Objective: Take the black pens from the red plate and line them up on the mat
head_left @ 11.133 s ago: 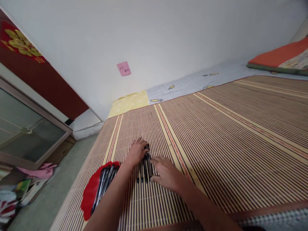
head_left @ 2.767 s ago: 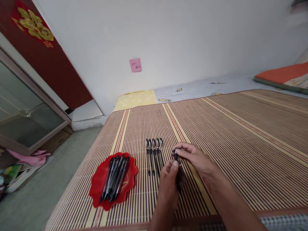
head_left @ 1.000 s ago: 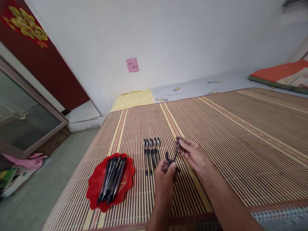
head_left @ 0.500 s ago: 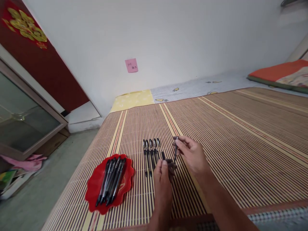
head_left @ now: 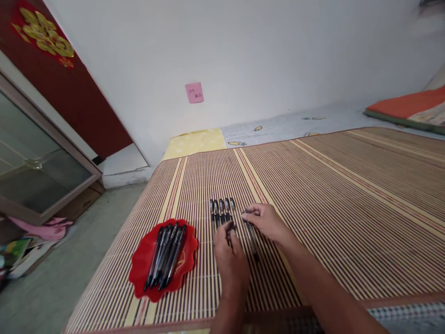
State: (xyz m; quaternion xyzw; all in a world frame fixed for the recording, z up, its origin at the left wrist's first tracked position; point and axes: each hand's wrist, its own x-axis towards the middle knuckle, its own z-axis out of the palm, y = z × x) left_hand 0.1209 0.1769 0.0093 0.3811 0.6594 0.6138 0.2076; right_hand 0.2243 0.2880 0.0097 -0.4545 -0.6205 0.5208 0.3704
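Observation:
A clear-barrelled black pen point(head_left: 251, 239) slants down from the fingertips of my right hand point(head_left: 267, 223), which is closed on its upper end. To its left is my left hand point(head_left: 229, 260), with fingers loosely bent and thumb apart; I see nothing held there. It covers the lower parts of several black pens point(head_left: 221, 208), lined up side by side on the striped mat point(head_left: 306, 195). A red scalloped plate point(head_left: 139, 266) at the left carries a bundle of similar pens point(head_left: 165, 255).
The mat covers a bed, with a yellow cloth point(head_left: 194, 143) and a patterned sheet point(head_left: 274, 130) along the wall. A folded orange quilt point(head_left: 399, 104) lies at the far right. Left of the bed are the floor point(head_left: 114, 213) and a glass-fronted cabinet point(head_left: 38, 162).
My hands have moved apart, the left one leftward over the row of pens. The pen in my right hand now slants down toward the mat. The view has shifted slightly.

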